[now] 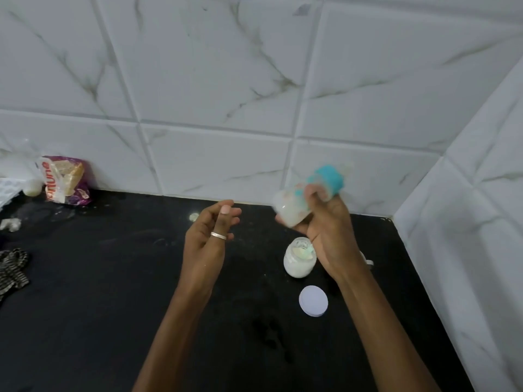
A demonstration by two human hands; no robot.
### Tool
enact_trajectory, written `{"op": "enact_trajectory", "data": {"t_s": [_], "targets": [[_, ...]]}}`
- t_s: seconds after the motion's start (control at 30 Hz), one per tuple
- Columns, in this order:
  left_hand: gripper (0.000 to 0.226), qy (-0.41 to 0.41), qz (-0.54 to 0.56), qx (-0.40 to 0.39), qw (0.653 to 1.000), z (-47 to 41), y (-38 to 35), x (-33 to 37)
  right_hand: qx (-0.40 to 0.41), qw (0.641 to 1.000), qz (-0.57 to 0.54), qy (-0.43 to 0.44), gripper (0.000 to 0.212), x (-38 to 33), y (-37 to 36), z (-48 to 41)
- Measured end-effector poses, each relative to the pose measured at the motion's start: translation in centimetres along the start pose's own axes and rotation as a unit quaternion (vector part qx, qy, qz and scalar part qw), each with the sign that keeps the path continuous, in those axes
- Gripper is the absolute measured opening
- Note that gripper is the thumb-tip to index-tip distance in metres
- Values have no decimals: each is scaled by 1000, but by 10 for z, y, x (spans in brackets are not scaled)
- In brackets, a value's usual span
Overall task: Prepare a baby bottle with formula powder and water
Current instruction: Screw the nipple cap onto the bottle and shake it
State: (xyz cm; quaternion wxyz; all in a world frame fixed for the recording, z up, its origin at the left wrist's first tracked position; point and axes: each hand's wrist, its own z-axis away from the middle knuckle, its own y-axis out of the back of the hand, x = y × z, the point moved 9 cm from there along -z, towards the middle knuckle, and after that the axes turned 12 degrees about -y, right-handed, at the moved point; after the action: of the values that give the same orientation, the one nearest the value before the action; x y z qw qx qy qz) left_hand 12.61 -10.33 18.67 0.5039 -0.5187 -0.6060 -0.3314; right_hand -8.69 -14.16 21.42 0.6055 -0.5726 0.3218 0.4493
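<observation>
Baby bottle [307,193]: blurred, tilted, teal collar, whitish contents, held above the black counter [113,278].
Jar [299,261]: open, white powder inside; lid [313,301] lies near.
Right hand [325,224]: fingers wrapped round the bottle.
Left hand [209,236]: loosely curled, empty.

On the black stone tabletop [113,306], a small open white plastic jar [298,264] stands towards the back right corner, under the right hand [328,230], which holds a translucent teal-collared baby bottle [294,205] tilted above it. A round white plastic lid [313,301] lies just in front of the jar. The left hand [206,241] hangs left of the bottle, apart from it. Far left, a purple plastic bread packet [66,179] sits against the white marble-tiled wall [212,80]; a black-and-white striped cloth [12,267] lies in front of the packet.
</observation>
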Motion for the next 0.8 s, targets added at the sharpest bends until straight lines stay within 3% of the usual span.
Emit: {"op": "enact_trajectory", "data": {"t_s": [0.07, 0.13, 0.2, 0.27, 0.33, 0.47, 0.5, 0.63, 0.7, 0.73, 0.8], "targets": [[42, -2, -2, 3, 1000, 1, 2, 2, 14, 1000, -11, 17, 51, -2, -1, 0], [44, 1, -2, 2, 1000, 1, 1, 1, -12, 995, 103, -6, 47, 7, -14, 3], [44, 2, -3, -3, 1000, 2, 0, 1, -43, 988, 145, -12, 51, 11, -19, 5], [42, 4, 1, -5, 1000, 4, -1, 1, -24, 998, 53, 8, 60, 0, -12, 4], [42, 5, 1, -3, 1000, 7, 0, 2, 6, 999, -42, 27, 54, -5, -5, 2], [42, 9, 0, -8, 1000, 8, -2, 3, -47, 993, 112, -12, 46, 7, -27, 9], [42, 9, 0, -10, 1000, 8, -3, 3, -52, 992, 115, -11, 45, 7, -27, 8], [42, 7, -2, -7, 1000, 10, -1, 5, -9, 999, -45, -4, 54, 4, -15, 4], [42, 8, -4, -7, 1000, 10, 0, 4, -32, 998, 45, -37, 65, 12, -26, 7], [42, 8, -3, -7, 1000, 10, 1, 3, -42, 995, 78, -41, 59, 15, -27, 8], [41, 9, 0, -3, 1000, 11, 3, 2, -38, 998, 45, -28, 43, 11, -23, 9]]}}
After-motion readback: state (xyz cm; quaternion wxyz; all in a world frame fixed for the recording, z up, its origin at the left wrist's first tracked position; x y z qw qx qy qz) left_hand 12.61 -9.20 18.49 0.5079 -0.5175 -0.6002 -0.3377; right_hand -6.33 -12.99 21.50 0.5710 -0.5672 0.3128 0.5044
